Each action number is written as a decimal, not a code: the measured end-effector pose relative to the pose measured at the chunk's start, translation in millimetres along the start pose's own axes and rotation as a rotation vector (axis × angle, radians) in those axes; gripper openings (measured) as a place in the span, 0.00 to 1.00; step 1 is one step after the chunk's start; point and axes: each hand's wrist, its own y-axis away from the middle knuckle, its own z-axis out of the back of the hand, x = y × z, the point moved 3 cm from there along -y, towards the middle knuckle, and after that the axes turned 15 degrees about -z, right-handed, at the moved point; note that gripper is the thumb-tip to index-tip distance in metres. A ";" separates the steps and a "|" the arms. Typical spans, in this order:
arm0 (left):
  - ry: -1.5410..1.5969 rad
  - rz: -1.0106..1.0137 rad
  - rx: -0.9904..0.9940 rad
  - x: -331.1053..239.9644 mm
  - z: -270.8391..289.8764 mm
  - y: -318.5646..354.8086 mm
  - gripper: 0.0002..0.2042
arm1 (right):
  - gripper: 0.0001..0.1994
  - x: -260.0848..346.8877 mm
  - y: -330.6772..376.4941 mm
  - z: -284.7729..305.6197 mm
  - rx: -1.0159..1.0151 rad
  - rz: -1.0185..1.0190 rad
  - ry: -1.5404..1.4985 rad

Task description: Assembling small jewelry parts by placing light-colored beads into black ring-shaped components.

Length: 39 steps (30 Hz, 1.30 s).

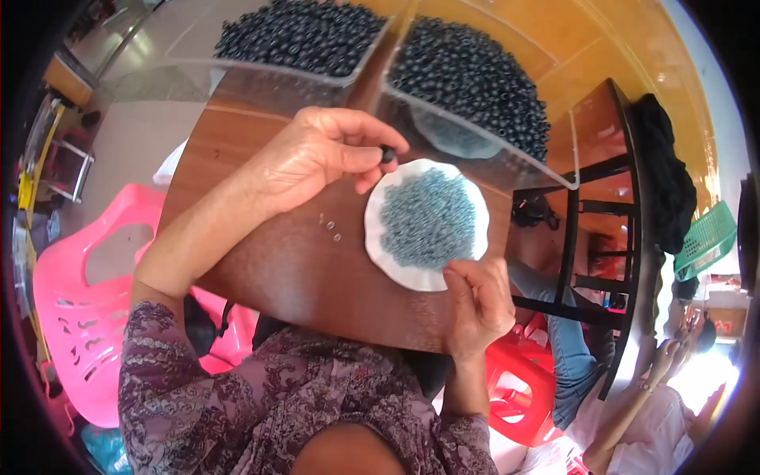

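Pinching a black bead (387, 154) between thumb and forefinger, the left hand (317, 154) is closed firmly enough to leave just the bead's dark body showing, near the upper left rim of a plate. That plate (381, 257), white with a wavy edge, holds a broad heap of tiny translucent blue-grey pieces (427, 218). The right hand (481, 305) is at its lower right rim, thumb and forefinger drawn close; I cannot tell whether the tips meet or have hold of a small piece.

Beyond the plate sit two clear plastic bins: the left bin (348, 79) and the right bin (558, 176), both heaped with round black beads (467, 79).

Three small clear rings (330, 226) lie on the brown wood-grain table (293, 269), left of the plate. A pink plastic chair (57, 269) stands to the left, a red stool (546, 380) to the right. Further right, dark cloth (665, 174) hangs near a green basket (704, 237), and another person in a pale top (657, 427) is at the lower right.
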 end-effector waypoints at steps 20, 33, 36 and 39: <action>0.337 0.038 -0.339 57.4 73.0 93.3 0.08 | 0.12 -21.6 -109.7 -228.7 0.313 0.139 0.721; 0.318 0.024 -0.357 66.8 92.1 93.9 0.09 | 0.08 -28.8 -103.5 -229.5 0.249 0.455 0.683; 0.338 0.022 -0.363 67.8 93.9 93.3 0.09 | 0.07 -26.7 -105.2 -228.1 0.262 0.457 0.719; 0.323 0.012 -0.372 67.3 93.1 92.3 0.10 | 0.06 -24.3 -104.9 -226.3 0.306 0.440 0.742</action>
